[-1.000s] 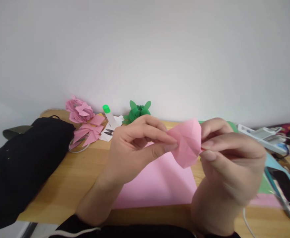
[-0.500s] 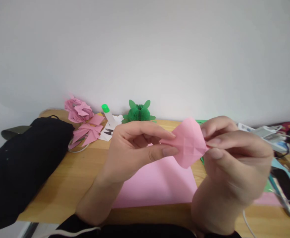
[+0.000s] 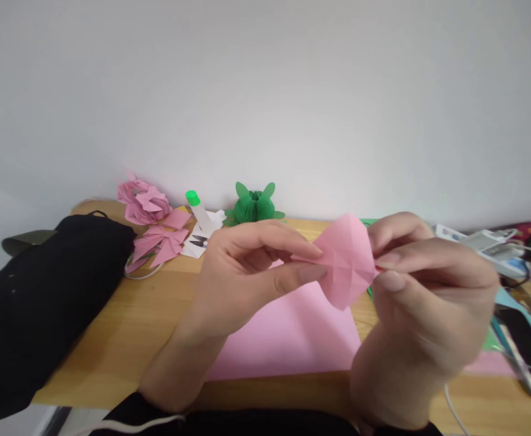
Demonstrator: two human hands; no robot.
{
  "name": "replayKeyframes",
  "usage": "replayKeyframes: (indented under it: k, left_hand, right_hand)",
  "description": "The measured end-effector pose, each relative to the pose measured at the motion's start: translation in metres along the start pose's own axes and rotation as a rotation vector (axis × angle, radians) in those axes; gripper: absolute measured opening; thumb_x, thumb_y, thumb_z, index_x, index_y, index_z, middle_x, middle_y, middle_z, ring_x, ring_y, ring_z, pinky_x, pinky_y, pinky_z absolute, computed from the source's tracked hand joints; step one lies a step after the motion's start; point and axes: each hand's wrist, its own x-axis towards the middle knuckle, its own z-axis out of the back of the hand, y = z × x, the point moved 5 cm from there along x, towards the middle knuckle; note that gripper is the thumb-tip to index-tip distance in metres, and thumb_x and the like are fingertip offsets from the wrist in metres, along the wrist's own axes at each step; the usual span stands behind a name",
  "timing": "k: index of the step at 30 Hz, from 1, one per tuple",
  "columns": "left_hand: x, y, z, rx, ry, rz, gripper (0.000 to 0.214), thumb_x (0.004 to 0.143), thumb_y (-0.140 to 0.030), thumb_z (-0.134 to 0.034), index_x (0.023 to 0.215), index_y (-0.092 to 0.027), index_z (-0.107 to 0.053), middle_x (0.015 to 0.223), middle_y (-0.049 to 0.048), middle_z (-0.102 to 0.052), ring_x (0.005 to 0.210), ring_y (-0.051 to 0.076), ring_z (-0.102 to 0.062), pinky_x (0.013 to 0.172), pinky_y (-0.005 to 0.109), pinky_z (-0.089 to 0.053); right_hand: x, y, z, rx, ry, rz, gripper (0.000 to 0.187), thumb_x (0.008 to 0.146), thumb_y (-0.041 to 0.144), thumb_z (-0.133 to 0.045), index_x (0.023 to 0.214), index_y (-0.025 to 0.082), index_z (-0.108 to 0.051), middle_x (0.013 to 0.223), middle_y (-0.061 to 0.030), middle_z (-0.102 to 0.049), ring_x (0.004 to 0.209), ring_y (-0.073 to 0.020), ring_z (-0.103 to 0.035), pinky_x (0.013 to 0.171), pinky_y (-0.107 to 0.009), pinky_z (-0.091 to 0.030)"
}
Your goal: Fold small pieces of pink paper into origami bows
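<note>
Your left hand [image 3: 251,272] is pinching the left end of a small folded pink paper [image 3: 349,260] between the thumb and the fingers. Your right hand [image 3: 438,297] pinches its other end, with the thumb and the index finger closed together on the tip. So the folded paper is held in the air between your two hands, and the creases on its side facing you are well visible. Behind and below it, one flat pink sheet [image 3: 287,345] lies on the wooden table [image 3: 142,321], partly covered by your left hand in this view.

Near the wall, beyond your left hand, stands a green paper figure [image 3: 255,209] with two ear-like pieces on top. To the left of it you have a white tube with a green cap [image 3: 193,198], and further left, a bunch of pink paper [image 3: 145,206]. A black cloth item [image 3: 51,309] lies at the left side. At the right, beside your right hand, there is a dark phone [image 3: 528,345].
</note>
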Motion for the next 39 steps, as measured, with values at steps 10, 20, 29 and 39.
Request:
replayKeyframes:
  k: [10,20,29,39]
  left_hand:
    - [0.0009,0.0002,-0.0009,0.022,-0.01,-0.022,0.017,0.076,-0.015,-0.086,0.085,-0.029,-0.083,0.077,-0.0004,-0.078,0.072,0.011,-0.072,0.065,0.02,-0.06]
    - [0.0013,0.0014,-0.0006,0.024,0.0,-0.033,0.018,0.076,-0.014,-0.085,0.087,-0.029,-0.083,0.079,0.0007,-0.077,0.071,0.012,-0.07,0.061,0.023,-0.058]
    - [0.0015,0.001,-0.0007,0.03,-0.001,-0.048,0.016,0.076,-0.016,-0.086,0.086,-0.029,-0.083,0.077,0.0,-0.076,0.067,0.011,-0.068,0.056,0.021,-0.056]
    - [0.0,0.0002,-0.0006,0.052,0.017,-0.106,0.018,0.078,-0.017,-0.084,0.09,-0.03,-0.083,0.081,-0.0033,-0.079,0.069,0.009,-0.071,0.058,0.018,-0.059]
  right_hand:
    - [-0.0011,0.0009,0.0,-0.057,-0.014,-0.039,0.014,0.083,0.022,-0.078,0.091,0.033,-0.082,0.072,-0.0014,-0.074,0.075,-0.0202,-0.067,0.062,-0.039,-0.058]
    - [-0.0008,-0.0016,-0.0002,-0.022,-0.013,0.011,0.015,0.084,0.02,-0.078,0.093,0.031,-0.082,0.073,-0.0003,-0.074,0.075,-0.0183,-0.067,0.065,-0.035,-0.058]
    - [-0.0021,-0.0021,0.0013,0.026,0.012,0.003,0.016,0.084,0.014,-0.077,0.093,0.026,-0.082,0.076,-0.0014,-0.075,0.079,-0.016,-0.067,0.068,-0.032,-0.058]
    - [-0.0032,-0.004,0.0014,0.044,0.019,-0.011,0.015,0.085,0.017,-0.078,0.095,0.027,-0.081,0.079,0.0002,-0.074,0.08,-0.0147,-0.066,0.069,-0.03,-0.057]
